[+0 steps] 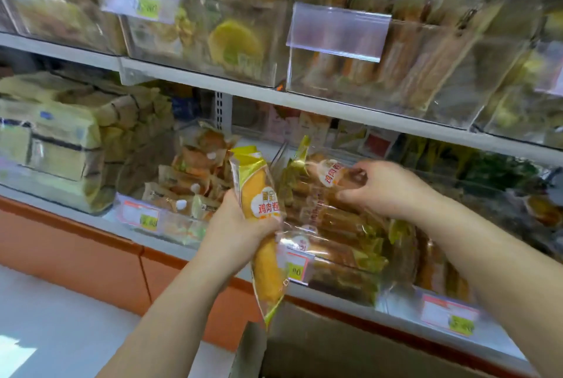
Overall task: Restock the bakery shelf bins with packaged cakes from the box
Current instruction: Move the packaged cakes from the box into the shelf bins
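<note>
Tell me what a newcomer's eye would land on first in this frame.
The yellow-wrapped roll stands out at centre, gripped nearly upright by the left hand. Just right of it, the right hand pinches a clear-wrapped roll atop the full lower-shelf bin. The open cardboard box sits below at the bottom edge.

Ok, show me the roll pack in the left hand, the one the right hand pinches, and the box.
Upright roll pack (253, 185): head view, on its orange middle above the left hand (234, 225).
Binned roll pack (330, 173): head view, on its round label beside the right hand (380, 189).
Box (335, 344): head view, on its cardboard wall.
</note>
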Tool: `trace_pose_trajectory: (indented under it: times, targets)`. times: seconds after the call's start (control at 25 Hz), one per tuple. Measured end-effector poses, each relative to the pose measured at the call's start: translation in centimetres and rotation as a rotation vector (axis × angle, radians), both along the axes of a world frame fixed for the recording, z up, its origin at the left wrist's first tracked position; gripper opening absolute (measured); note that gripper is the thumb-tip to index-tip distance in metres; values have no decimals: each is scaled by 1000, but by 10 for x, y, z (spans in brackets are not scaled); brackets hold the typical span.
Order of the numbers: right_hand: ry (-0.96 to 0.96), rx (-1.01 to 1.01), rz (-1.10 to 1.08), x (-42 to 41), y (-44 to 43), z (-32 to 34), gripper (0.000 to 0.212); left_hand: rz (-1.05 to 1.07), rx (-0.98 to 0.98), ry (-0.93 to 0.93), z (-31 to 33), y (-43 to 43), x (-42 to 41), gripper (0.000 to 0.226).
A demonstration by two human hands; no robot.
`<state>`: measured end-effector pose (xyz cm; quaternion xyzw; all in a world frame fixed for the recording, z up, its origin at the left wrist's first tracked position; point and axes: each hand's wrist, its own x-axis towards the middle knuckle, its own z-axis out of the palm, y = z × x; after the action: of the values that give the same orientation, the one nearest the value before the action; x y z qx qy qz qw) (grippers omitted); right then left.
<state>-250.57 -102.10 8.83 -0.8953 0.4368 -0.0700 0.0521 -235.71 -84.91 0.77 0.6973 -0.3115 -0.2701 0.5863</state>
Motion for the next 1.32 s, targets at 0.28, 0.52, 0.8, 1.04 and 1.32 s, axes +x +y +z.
trace_pose_trajectory:
  times: [0.28,0.52,0.8,1.04,1.32]
  targets:
    - [49,-40,100,62,-117,-54,52,-83,-73,60,1,-25,13,46]
    - [-82,-131,80,63,-144,-82,58,-85,-109,146,-7,-44,17,44]
    - [38,-266,25,60,-142,-86,67,-76,-72,140,-6,-49,10,44]
    - [-131,-97,23,57,-82,-61,64,-68,-132,310,0,-48,8,45]
    - [-326,599,413,4,35,-40,68,-66,-432,747,11,-53,-11,36]
